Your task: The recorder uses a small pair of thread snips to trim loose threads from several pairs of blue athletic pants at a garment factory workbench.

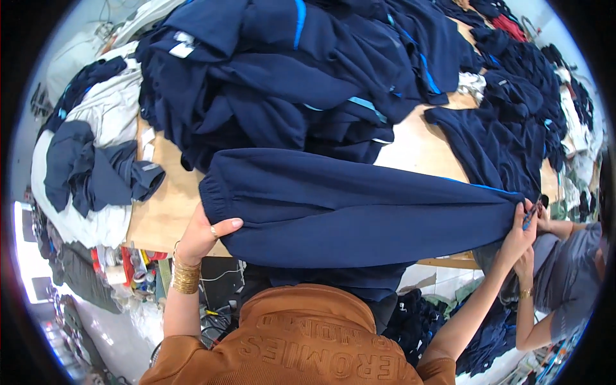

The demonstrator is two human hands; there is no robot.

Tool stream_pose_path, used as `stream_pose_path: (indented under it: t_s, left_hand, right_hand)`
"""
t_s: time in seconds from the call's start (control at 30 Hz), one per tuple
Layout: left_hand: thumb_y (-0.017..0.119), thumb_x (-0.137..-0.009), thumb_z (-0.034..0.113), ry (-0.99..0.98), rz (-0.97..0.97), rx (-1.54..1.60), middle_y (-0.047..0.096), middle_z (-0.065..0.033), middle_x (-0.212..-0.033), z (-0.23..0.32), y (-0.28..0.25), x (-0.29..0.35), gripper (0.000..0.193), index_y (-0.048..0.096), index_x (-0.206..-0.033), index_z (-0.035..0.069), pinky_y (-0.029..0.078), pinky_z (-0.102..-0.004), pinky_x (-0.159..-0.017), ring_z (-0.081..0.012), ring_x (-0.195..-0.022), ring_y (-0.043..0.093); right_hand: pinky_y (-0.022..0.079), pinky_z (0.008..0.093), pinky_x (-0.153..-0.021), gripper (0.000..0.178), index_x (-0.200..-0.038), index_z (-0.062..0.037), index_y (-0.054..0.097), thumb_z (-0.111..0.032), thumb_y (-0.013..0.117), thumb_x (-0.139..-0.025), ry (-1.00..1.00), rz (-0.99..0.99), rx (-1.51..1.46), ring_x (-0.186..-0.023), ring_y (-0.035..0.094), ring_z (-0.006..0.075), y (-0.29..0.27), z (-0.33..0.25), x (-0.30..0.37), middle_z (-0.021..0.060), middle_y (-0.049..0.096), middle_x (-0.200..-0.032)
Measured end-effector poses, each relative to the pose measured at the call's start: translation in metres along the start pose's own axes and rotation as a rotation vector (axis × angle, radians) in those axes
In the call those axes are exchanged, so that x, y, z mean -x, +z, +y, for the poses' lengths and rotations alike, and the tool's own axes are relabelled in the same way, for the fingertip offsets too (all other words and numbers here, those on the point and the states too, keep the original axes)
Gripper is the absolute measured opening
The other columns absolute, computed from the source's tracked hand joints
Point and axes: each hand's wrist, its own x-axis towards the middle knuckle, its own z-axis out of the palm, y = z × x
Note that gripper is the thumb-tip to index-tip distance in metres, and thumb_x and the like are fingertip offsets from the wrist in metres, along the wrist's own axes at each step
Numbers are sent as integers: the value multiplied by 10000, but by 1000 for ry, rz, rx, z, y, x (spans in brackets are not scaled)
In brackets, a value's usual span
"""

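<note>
Workroom, one light wood table. Far left: white cloth and one blue-grey garment. Your left hand: thumb and fingers closed on the gathered cuff of one navy garment, stretched across in front of you at the table's near edge. Behind it: one big navy pile, pieces not countable. Your right hand: fingers closed on the garment's other end; small blue item there, can't tell what. Right: second navy heap, one co-worker.
</note>
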Motion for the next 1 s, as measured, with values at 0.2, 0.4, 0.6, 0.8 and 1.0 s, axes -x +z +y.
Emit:
stream_pose_path:
  t_s: [0.2, 0.4, 0.6, 0.8, 1.0]
  left_hand:
    - [722, -710, 52, -28, -94, -55, 504, -77, -1201, 8, 2, 5, 694, 354, -1295, -12, 384, -290, -946, -145, -1078, 485]
    - [711, -730, 63, -1, -190, -88, 493, -74, -1202, 12, 5, 5, 692, 337, -1307, -20, 358, -289, -965, -140, -1095, 462]
    - [706, -749, 124, 70, -204, -86, 504, -119, -1203, 7, 10, 2, 707, 319, -1321, -23, 347, -289, -977, -162, -1107, 478]
    - [699, -725, 109, 151, 25, -990, 534, -149, -934, 24, 39, -4, 348, 555, -1031, 27, 466, -325, -670, -273, -833, 572]
    - [716, -729, 71, -30, -547, -50, 503, -93, -1131, 30, 124, -8, 572, 448, -1233, 56, 446, -267, -858, -154, -1007, 522]
  right_hand:
    - [373, 254, -899, 323, -1073, 71, 557, -190, 572, -883, -109, 2, 221, -950, 517, 143, 1, 20, -14, 83, 607, -1017]
    - [394, 250, -875, 328, -1110, 70, 542, -178, 551, -896, -128, -106, 272, -935, 548, 153, -3, 26, -30, 94, 617, -1041]
    - [402, 250, -857, 374, -1144, 63, 530, -205, 569, -886, -110, -48, 319, -921, 550, 151, 2, 11, -28, 84, 623, -1007]
    - [422, 271, -693, 170, -847, 10, 584, -148, 638, -814, -81, -380, 150, -711, 496, 125, 53, -72, 59, 28, 566, -754]
    - [425, 221, -713, 187, -936, -5, 613, -113, 658, -790, 271, -825, -389, -748, 534, 81, 91, -136, 128, 17, 609, -845]
